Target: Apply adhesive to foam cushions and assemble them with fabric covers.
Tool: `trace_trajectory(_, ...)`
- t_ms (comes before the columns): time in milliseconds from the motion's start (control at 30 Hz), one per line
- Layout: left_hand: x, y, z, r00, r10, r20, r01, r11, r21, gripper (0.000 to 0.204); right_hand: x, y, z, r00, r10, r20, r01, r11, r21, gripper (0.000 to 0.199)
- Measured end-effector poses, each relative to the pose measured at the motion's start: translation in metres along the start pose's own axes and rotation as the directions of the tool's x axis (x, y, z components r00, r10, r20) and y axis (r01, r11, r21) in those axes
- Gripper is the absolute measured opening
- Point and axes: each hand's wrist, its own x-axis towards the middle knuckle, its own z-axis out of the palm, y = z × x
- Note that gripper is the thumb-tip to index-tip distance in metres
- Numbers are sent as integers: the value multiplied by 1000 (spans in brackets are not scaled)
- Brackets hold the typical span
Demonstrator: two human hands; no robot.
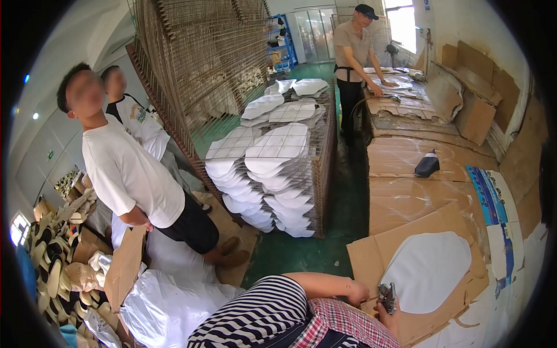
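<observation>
Cardboard-covered worktop (406,197), green floor beside it. Near its front edge lies a white oval sheet (426,271). Just left of that sheet, the right hand (387,313) has fingers clenched around a small metal tool (387,296); the left hand (355,292) rests curled, holding nothing visible.

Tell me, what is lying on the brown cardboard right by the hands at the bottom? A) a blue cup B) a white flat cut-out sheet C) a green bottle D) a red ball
B: a white flat cut-out sheet lies on the brown cardboard, just beside the right hand with its small metal tool and the left hand.
</observation>
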Motion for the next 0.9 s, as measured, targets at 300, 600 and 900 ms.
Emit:
trace_trajectory(300,-12,5,-5,1000,-1,2,1,1000,-28,33,-6,-15,12,999,45,30,-43,998,-44,54)
trace_trajectory(600,-13,2,2,999,0,-47,-4,997,-82,35,-18,-35,17,999,-7,53,12,996,-85,51)
trace_trajectory(900,-37,13,-15,990,-88,-114,54,961,-272,39,-18,-13,9,999,-44,19,44,999,24,54)
